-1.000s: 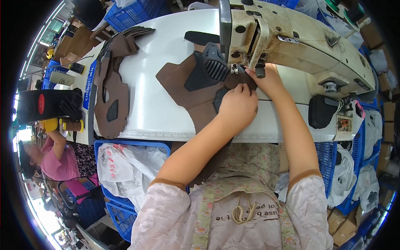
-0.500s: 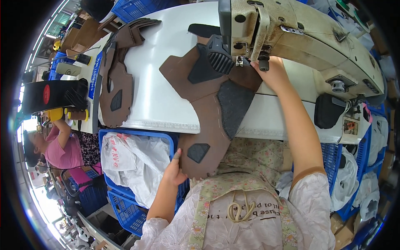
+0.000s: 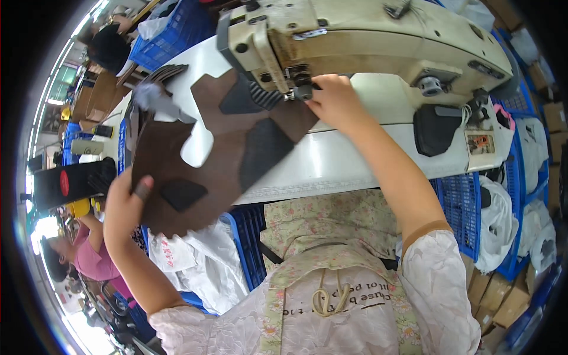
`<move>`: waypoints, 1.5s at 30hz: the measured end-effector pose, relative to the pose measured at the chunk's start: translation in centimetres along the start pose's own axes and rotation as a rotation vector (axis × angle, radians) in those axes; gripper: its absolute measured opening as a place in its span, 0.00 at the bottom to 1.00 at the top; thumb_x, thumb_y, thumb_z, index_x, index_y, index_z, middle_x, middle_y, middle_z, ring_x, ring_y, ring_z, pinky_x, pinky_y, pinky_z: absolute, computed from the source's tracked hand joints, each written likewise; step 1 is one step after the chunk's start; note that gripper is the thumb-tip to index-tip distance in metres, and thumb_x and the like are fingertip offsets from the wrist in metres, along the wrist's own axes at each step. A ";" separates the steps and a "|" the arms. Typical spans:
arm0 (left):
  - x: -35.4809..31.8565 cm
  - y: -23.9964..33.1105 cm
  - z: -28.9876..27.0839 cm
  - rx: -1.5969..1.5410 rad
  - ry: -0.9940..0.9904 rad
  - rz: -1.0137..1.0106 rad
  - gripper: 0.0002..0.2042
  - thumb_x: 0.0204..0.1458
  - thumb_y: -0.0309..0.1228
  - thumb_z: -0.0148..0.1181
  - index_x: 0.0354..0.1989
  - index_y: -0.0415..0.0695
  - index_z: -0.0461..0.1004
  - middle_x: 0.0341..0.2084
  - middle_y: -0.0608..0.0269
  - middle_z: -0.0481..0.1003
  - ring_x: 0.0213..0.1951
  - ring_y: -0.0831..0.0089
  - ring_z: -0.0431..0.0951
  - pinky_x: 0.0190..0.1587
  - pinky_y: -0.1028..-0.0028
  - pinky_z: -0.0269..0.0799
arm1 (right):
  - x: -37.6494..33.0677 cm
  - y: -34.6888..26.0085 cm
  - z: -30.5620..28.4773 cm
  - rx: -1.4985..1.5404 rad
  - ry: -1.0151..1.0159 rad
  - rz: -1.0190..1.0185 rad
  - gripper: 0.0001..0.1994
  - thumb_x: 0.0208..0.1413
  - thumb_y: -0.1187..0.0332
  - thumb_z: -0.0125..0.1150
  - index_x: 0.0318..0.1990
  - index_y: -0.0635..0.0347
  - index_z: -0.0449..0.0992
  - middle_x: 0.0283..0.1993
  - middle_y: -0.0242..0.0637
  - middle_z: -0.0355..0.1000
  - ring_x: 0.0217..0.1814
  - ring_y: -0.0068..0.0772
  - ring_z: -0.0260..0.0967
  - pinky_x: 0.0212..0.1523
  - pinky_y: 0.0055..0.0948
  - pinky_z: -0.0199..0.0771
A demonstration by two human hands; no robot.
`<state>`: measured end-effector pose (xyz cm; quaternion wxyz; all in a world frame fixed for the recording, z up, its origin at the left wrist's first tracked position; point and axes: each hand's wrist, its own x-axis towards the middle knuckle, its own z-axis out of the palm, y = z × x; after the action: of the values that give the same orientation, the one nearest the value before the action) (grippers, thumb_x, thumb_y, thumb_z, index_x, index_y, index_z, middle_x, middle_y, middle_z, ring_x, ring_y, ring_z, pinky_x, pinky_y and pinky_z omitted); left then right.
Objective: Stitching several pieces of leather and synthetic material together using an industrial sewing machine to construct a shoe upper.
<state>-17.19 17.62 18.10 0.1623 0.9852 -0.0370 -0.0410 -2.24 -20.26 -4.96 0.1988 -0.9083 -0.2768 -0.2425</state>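
Note:
A large brown cut-out piece [image 3: 219, 154] with dark patches stretches from the needle of the cream sewing machine [image 3: 367, 41] down past the white table's [image 3: 331, 160] front edge to the left. My left hand [image 3: 121, 210] grips its lower left end, lifted off the table. My right hand [image 3: 337, 100] rests at the needle foot, fingers pressed on the piece's upper right end.
More brown pieces [image 3: 148, 89] lie stacked at the table's far left. A blue crate [image 3: 236, 248] with a white plastic bag [image 3: 189, 260] sits under the table at left; more blue crates [image 3: 467, 207] with bags stand at right. Another person [image 3: 83, 260] sits at lower left.
My left hand left the needle area, dropped below the table edge, then took the piece's lower end and swung it up and leftward. The right hand stays at the needle.

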 end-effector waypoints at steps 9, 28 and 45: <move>13.0 -1.5 8.1 0.495 0.506 0.246 0.18 0.52 0.36 0.61 0.50 0.43 0.74 0.50 0.51 0.74 0.53 0.54 0.73 0.55 0.61 0.68 | -1.7 -2.4 0.1 -0.042 0.016 -0.035 0.10 0.53 0.65 0.60 0.37 0.62 0.79 0.45 0.39 0.74 0.56 0.40 0.68 0.55 0.39 0.66; 13.2 7.9 22.1 0.233 0.107 0.598 0.31 0.38 0.14 0.49 0.57 0.47 0.73 0.58 0.56 0.70 0.60 0.57 0.69 0.58 0.63 0.70 | 0.4 -0.4 -3.0 0.101 -0.352 -0.295 0.15 0.38 0.64 0.62 0.36 0.60 0.80 0.43 0.42 0.76 0.50 0.41 0.71 0.47 0.40 0.75; 13.9 7.8 21.9 0.217 0.150 0.606 0.32 0.37 0.13 0.50 0.56 0.49 0.74 0.55 0.62 0.71 0.55 0.58 0.71 0.54 0.63 0.71 | -1.4 -1.1 -1.2 -0.238 -0.220 -0.341 0.18 0.53 0.68 0.55 0.52 0.52 0.76 0.50 0.36 0.75 0.55 0.35 0.70 0.52 0.37 0.70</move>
<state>-5.92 2.11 -1.04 0.0635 0.9413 -0.3204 0.0860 -4.30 -20.53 -4.51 0.0150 -0.8865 -0.4155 -0.2033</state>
